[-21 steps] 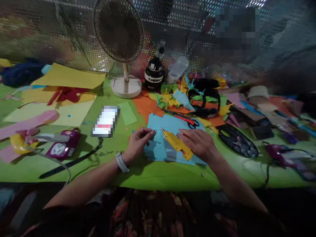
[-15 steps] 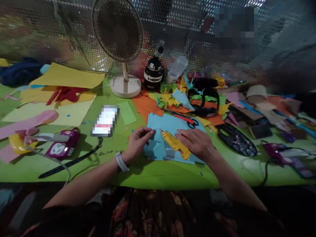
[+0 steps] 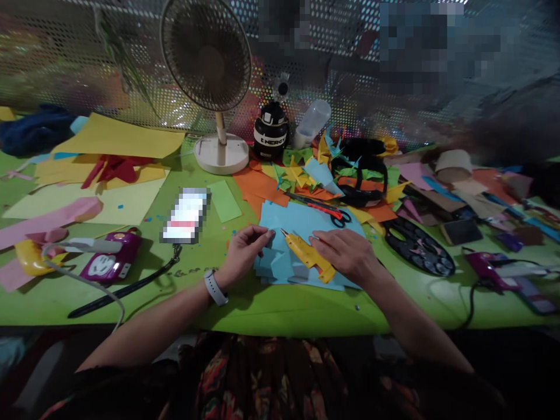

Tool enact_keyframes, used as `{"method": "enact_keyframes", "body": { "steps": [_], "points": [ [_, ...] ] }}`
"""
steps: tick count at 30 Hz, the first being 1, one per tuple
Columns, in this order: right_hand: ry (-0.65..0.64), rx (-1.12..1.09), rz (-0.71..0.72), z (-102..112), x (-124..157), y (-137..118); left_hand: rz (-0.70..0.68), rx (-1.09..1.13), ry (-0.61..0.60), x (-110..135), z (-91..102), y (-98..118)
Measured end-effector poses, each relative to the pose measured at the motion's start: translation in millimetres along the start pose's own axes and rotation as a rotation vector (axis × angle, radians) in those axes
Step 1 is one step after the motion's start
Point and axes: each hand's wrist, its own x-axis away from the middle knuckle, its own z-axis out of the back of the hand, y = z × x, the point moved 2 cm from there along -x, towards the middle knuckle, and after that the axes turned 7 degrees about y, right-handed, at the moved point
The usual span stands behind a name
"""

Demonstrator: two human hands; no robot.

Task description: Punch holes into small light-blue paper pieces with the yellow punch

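Note:
My left hand (image 3: 243,252) is pinched shut on the edge of a small folded light-blue paper piece (image 3: 275,262) that lies on a larger light-blue sheet (image 3: 301,220). My right hand (image 3: 350,254) rests palm down over the handle of a yellow glue gun (image 3: 307,256), fingers lying loosely along it. The gun's metal tip points left toward my left fingertips. A grey watch sits on my left wrist.
Red-handled scissors (image 3: 326,210) lie just beyond the blue sheet. A desk fan (image 3: 210,70), a black jar (image 3: 271,131) and paper scraps stand behind. A phone (image 3: 186,214) and purple glue gun (image 3: 109,259) are at the left; a dark palette (image 3: 420,248) at the right.
Both hands stay nearly where they were; the view has shifted slightly. The glue gun and blue papers remain in place.

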Motion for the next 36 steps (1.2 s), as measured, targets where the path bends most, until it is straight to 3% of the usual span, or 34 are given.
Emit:
{"method": "enact_keyframes", "body": {
  "steps": [36],
  "points": [
    [-0.019, -0.002, -0.046, -1.7, 0.9, -7.1, 0.012, -0.004, -0.002, 1.1, -0.3, 0.6]
  ]
}}
